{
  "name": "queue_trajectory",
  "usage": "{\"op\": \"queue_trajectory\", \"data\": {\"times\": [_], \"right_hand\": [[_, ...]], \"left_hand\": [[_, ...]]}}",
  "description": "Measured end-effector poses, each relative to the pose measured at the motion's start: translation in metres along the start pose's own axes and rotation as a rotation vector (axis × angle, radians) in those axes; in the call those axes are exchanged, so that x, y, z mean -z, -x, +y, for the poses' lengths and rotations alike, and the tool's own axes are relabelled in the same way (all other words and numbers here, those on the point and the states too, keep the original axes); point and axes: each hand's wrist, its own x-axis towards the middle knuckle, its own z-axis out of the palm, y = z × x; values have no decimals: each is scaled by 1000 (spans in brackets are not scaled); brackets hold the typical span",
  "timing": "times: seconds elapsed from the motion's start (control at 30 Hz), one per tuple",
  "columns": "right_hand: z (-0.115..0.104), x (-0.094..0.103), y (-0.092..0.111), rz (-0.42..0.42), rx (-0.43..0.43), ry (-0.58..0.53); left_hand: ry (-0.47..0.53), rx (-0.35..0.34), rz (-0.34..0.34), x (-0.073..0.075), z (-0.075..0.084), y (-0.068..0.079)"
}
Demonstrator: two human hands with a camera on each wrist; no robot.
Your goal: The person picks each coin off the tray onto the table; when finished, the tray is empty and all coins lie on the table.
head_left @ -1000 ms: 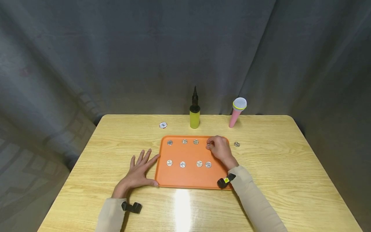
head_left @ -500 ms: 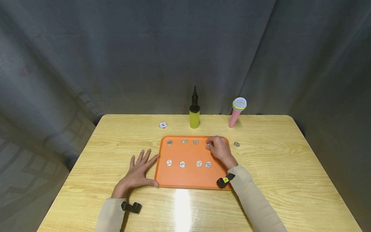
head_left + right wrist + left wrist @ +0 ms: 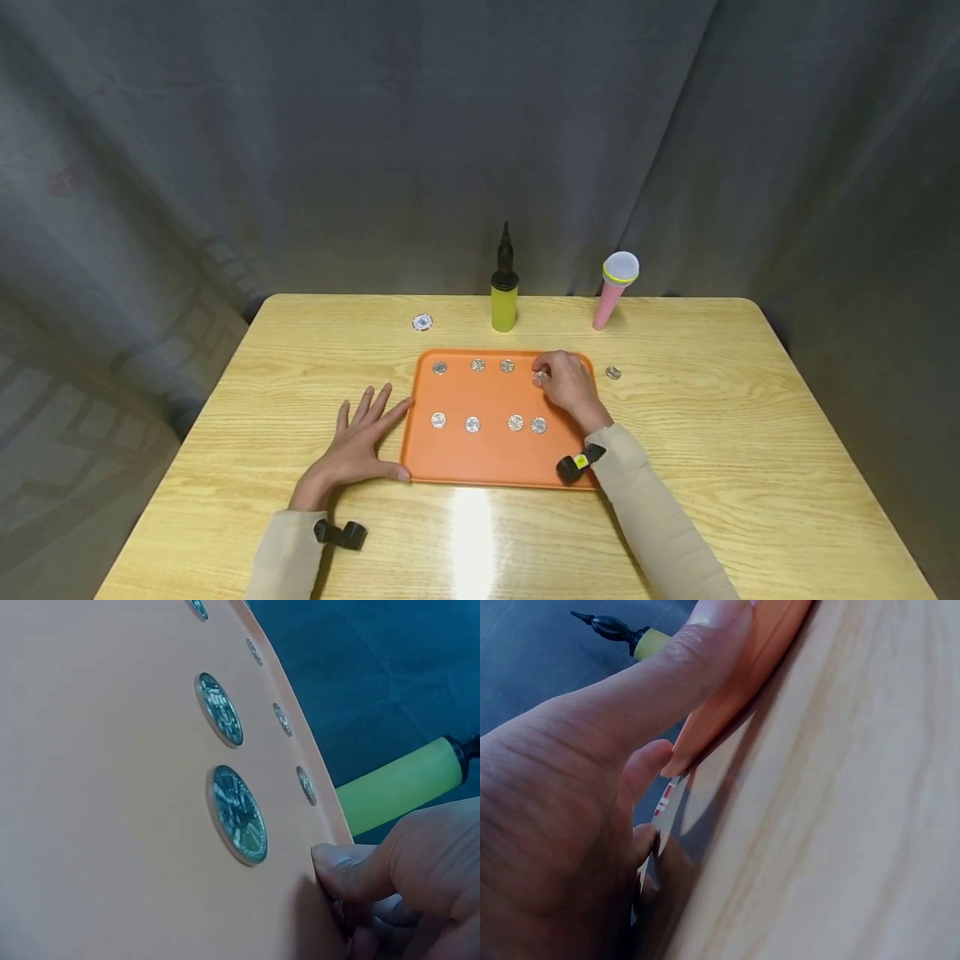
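An orange tray point(image 3: 487, 467) lies on the table with several silver coins in two rows, one of them a front-row coin point(image 3: 538, 426). Over the tray's back right corner, my right hand point(image 3: 570, 385) pinches a coin point(image 3: 540, 377) between thumb and fingers. In the right wrist view that coin is mostly hidden behind the right hand point(image 3: 427, 877), low at the tray surface. My left hand point(image 3: 356, 446) rests spread at the tray's left side, thumb and index finger touching its edge. The left wrist view shows the left thumb point(image 3: 697, 660) against the tray wall point(image 3: 754, 660).
One more coin point(image 3: 613, 372) lies on the table right of the tray. Behind the tray stand a yellow-green hand pump point(image 3: 504, 304) with a black nozzle and a pink toy microphone point(image 3: 611, 292). A poker chip point(image 3: 422, 322) lies at the back left. A grey curtain point(image 3: 450, 150) hangs behind.
The coin in my right hand has shifted slightly toward me, and more of its face shows. My right wrist has edged left. The left hand has stayed in place.
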Motion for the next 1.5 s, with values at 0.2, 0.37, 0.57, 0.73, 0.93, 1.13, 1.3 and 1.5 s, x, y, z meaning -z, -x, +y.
{"op": "queue_trajectory", "data": {"times": [0.2,0.37,0.57,0.73,0.93,1.13,1.3,1.5], "right_hand": [[1,-1,1,-17,22,-22],[3,-1,1,-24,4,-39],[5,-1,0,-26,-26,-80],[8,-2,2,-9,-7,-94],[13,1,4,36,36,-109],[17,7,5,72,25,-193],[22,10,6,57,-45,-308],[25,18,10,70,-86,-365]], "left_hand": [[4,1,-2,0,0,0],[4,5,-6,1,0,0],[1,6,-8,1,0,-1],[0,3,-10,0,-1,-1],[-6,-5,-6,-2,-3,0],[-8,-5,-2,-1,-1,0],[-9,-7,0,0,0,0],[-5,-9,0,0,0,0]]}}
